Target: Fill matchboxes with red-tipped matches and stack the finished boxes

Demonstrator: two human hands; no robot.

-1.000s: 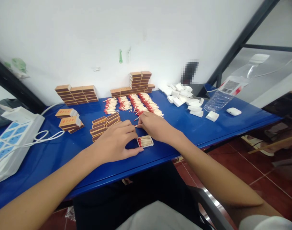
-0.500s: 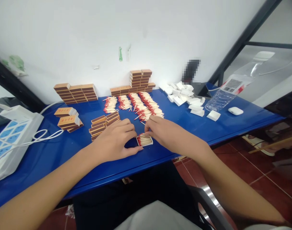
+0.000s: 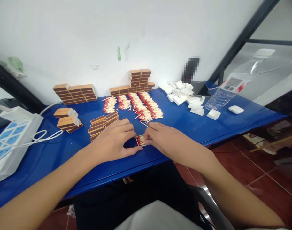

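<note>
A small white matchbox tray (image 3: 140,140) filled with red-tipped matches lies on the blue table near its front edge. My left hand (image 3: 117,138) steadies the tray's left end, thumb and fingers spread around it. Over the right end is my right hand (image 3: 157,135), its fingers closed and bent down to the matches; whatever they pinch is hidden. Rows of loose matches (image 3: 147,107) lie just beyond both hands. Brown matchbox sleeves (image 3: 98,124) are partly covered by my left hand.
Matchboxes are stacked at the back left (image 3: 75,94) and back centre (image 3: 140,80), with a few more (image 3: 66,121) at left. White trays (image 3: 181,94), a plastic bottle (image 3: 226,91) and a white case (image 3: 235,110) are at right. A power strip (image 3: 16,140) with cables sits far left.
My right hand has moved down onto the tray and now covers its right part. My left hand has stayed in place.
</note>
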